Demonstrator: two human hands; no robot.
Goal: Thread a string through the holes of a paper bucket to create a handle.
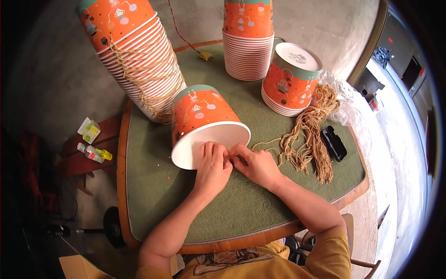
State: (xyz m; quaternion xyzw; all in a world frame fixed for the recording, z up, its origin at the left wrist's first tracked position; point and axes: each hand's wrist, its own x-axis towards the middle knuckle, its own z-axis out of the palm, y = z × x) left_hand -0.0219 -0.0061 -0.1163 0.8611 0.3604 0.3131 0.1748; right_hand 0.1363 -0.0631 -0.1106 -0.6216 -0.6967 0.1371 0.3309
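Observation:
A large orange paper bucket (204,114) with a green band and white inside lies tilted on the table, its mouth facing me. My left hand (213,169) reaches into the mouth, fingers bent, thumb and fingertips pinched together near the lower rim. Close against it, my right hand (255,165) pinches at the rim's right side. What sits between the fingertips is too small and hidden to make out. A thin tan cord (265,142) shows just beyond my right hand, running toward a bundle of loose tan cords (309,135) on the right.
A tall leaning stack of buckets (139,65) with cords stands at left. Another stack (248,51) is at the back, beside upside-down nested buckets (292,81). A black plastic tray (334,143) lies right of the cords. Bottles (93,152) rest on a red stool.

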